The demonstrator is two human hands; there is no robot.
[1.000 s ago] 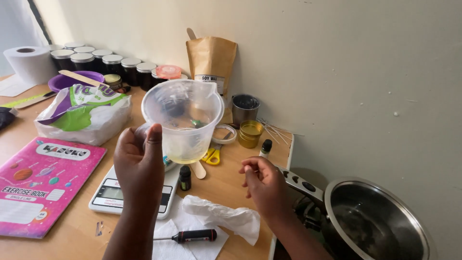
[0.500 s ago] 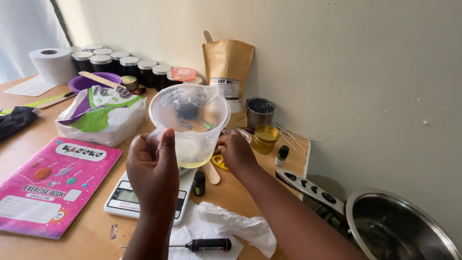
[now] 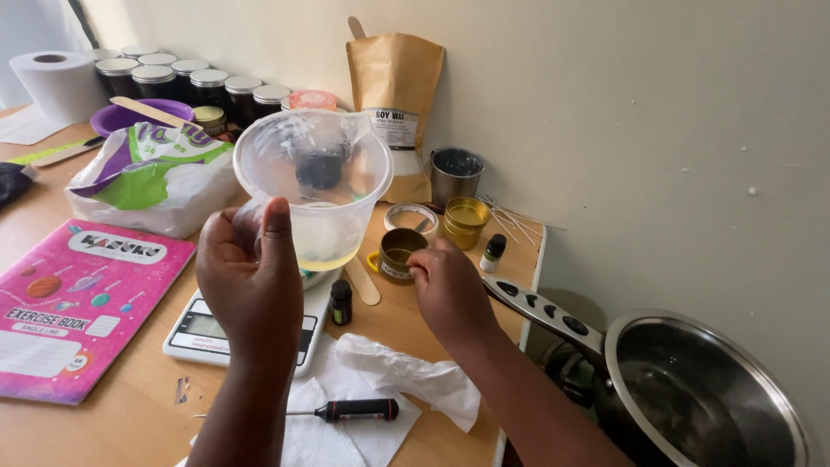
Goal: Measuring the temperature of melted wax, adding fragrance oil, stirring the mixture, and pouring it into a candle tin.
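My left hand [image 3: 251, 277] holds a clear plastic measuring jug [image 3: 313, 186] by its handle, raised above a white kitchen scale [image 3: 238, 333]. A little pale yellow liquid lies in the jug's bottom. My right hand [image 3: 450, 290] grips a small gold tin [image 3: 399, 252] on the wooden table, just right of the jug. A second gold tin [image 3: 467, 220] with yellow liquid stands behind it, next to a grey metal cup [image 3: 456, 175]. A small dark bottle [image 3: 341, 302] stands by the scale.
A steel pot [image 3: 700, 393] with a long handle sits at the right. A brown paper pouch [image 3: 393, 104] leans on the wall. Dark lidded jars [image 3: 190, 86], a plastic bag [image 3: 151, 177], a pink exercise book [image 3: 73, 303], crumpled tissue [image 3: 406, 376] and a probe thermometer [image 3: 354, 409] lie around.
My right hand has moved from near the table's edge in to the small gold tin and taken hold of it. The jug stays raised in my left hand.
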